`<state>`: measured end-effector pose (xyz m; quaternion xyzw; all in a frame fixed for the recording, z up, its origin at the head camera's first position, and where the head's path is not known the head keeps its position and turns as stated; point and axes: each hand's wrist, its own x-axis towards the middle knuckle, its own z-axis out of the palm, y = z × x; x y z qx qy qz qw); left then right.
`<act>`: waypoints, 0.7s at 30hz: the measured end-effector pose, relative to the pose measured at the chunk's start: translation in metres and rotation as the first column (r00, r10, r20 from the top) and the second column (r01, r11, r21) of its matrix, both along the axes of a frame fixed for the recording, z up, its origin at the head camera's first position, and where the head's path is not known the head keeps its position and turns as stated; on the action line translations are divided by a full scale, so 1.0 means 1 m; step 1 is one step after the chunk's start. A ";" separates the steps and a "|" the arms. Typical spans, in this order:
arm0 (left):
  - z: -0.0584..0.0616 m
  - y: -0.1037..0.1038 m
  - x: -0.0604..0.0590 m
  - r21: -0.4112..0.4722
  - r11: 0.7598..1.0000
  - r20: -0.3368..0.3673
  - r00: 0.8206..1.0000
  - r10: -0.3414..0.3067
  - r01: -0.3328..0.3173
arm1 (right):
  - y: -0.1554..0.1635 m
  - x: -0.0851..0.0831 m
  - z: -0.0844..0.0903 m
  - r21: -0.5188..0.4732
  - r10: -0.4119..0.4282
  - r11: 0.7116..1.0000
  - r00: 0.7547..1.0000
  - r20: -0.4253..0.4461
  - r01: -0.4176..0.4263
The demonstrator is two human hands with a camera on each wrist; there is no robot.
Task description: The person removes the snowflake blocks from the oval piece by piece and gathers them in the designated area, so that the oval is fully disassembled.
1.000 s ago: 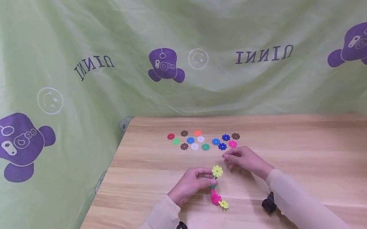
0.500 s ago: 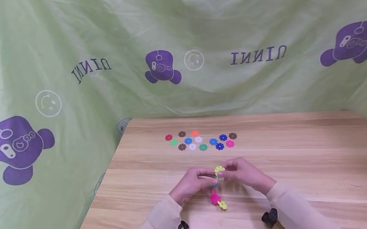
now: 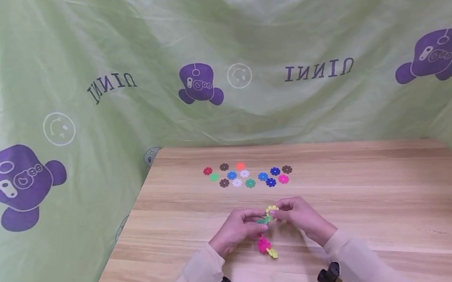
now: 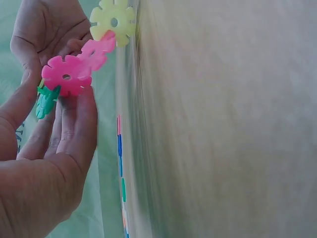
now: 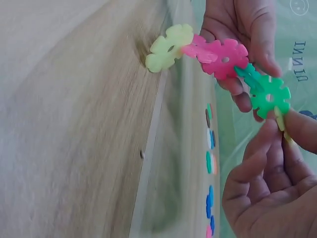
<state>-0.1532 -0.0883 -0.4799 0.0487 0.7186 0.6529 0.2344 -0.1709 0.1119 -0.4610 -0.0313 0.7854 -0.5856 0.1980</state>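
A short chain of slotted flower-shaped plastic discs is held between my two hands above the table. Its loose lower end has a yellow disc (image 3: 272,253) joined to pink discs (image 3: 264,245). Green discs (image 5: 270,96) follow, with a second yellow disc (image 3: 272,209) slotted into them at the other end. My left hand (image 3: 236,228) grips the chain around its green part, thumb on the near side. Between thumb and fingertips, my right hand (image 3: 300,216) pinches that second yellow disc, seen nearly edge-on in the right wrist view.
Several loose flower discs lie flat beyond the hands on the wooden table (image 3: 364,199), among them a red disc (image 3: 207,171), an orange disc (image 3: 240,166) and a pink disc (image 3: 283,179). A printed green curtain (image 3: 274,116) hangs behind the table.
My right hand has come down from beside the loose discs and taken hold of the chain's upper yellow disc. That disc has tilted, and more green shows between the hands.
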 end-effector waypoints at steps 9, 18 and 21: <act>-0.002 0.001 -0.002 -0.017 1.000 -0.024 1.000 0.007 -0.007 | -0.009 0.006 0.003 0.019 -0.081 0.996 0.997 -0.015 0.082; 0.001 0.001 -0.001 -0.084 0.996 -0.052 0.999 -0.001 -0.004 | -0.009 0.007 0.003 0.032 -0.029 0.999 0.998 -0.050 0.031; 0.002 0.003 -0.002 -0.096 0.995 -0.058 0.998 0.003 -0.009 | -0.008 0.005 0.003 0.027 -0.013 1.000 0.999 -0.035 0.014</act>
